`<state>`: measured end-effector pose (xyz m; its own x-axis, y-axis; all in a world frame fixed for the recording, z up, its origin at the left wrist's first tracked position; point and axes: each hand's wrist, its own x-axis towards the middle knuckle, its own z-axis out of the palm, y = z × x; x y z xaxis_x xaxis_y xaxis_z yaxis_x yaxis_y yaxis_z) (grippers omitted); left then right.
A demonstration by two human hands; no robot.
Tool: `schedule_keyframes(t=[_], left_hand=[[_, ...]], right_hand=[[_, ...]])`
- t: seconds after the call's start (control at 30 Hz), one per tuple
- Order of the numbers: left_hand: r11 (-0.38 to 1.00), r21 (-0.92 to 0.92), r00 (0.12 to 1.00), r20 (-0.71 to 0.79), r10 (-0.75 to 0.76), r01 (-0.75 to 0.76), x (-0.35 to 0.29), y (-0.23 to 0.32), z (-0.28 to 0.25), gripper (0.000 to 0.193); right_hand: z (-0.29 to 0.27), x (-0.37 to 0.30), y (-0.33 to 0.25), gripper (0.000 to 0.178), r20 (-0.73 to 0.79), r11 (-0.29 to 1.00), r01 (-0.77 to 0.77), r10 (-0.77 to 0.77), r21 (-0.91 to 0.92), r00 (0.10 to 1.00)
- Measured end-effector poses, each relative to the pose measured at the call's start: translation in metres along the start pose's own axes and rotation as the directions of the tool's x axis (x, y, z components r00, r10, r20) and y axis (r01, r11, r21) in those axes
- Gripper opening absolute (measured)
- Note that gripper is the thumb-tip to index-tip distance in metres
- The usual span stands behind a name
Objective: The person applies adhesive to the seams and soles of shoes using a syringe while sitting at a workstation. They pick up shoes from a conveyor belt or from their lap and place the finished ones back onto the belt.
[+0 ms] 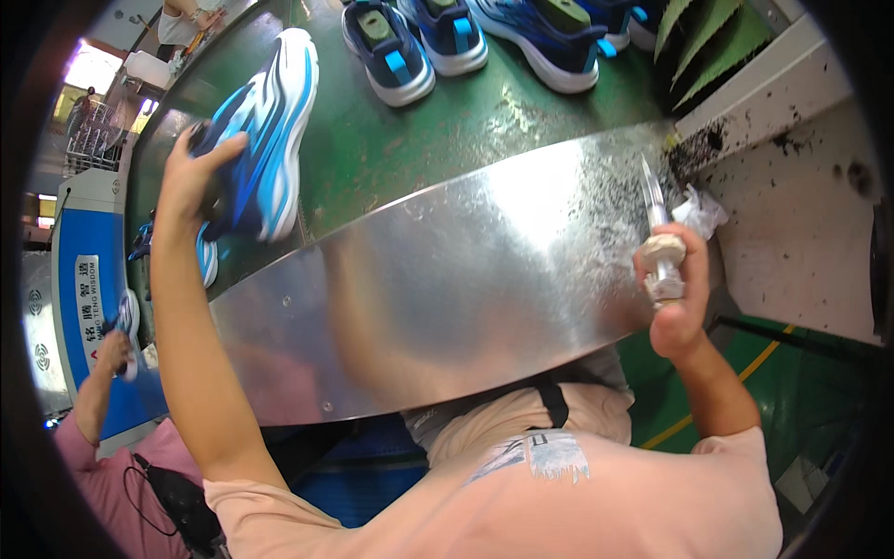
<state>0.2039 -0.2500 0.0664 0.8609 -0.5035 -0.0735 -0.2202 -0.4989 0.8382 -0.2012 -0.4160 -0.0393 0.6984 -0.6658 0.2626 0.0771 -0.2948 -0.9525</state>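
Observation:
On the left, my left hand grips a blue and white sneaker by its collar. The shoe is raised above the green work surface, toe away from me, its pale sole edge turned to the right. Over the right end of the metal plate, my right hand is closed round the wrapped handle of a slim pointed knife, blade pointing away from me. Some fingers of both hands are hidden. A crumpled white scrap lies just beyond the right hand.
Several dark blue sneakers stand along the far side of the green surface. Dark crumbs dot the metal plate and the pale machine frame. Green sheets stand at back right. At left, a co-worker's hand holds a shoe.

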Motion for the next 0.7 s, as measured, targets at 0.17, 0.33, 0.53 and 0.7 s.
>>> schedule_keyframes(t=[0.17, 0.33, 0.53, 0.7], left_hand=[[0.907, 0.400, 0.957, -0.187, 0.223, -0.133, 0.076, -0.006, 0.059, 0.075], [0.979, -0.181, 0.995, 0.010, 0.096, -0.093, 0.097, -0.037, 0.053, 0.071], [0.566, 0.795, 0.457, -0.596, 0.660, 0.219, 0.043, -0.122, -0.066, 0.053], [1.000, -0.003, 0.564, -0.826, -0.001, -0.002, 0.023, -0.219, -0.127, 0.057]], right_hand=[[-0.018, -0.017, 0.030, 0.077, 0.029, 0.973, 0.052, -0.046, -0.225, 0.998], [-0.026, -0.015, 0.046, 0.070, 0.148, 0.904, 0.248, -0.209, -0.348, 0.967], [-0.029, -0.012, 0.051, 0.071, 0.173, 0.869, 0.334, -0.289, -0.367, 0.942], [-0.029, -0.013, 0.046, 0.071, 0.170, 0.922, 0.248, -0.204, -0.299, 0.964]])
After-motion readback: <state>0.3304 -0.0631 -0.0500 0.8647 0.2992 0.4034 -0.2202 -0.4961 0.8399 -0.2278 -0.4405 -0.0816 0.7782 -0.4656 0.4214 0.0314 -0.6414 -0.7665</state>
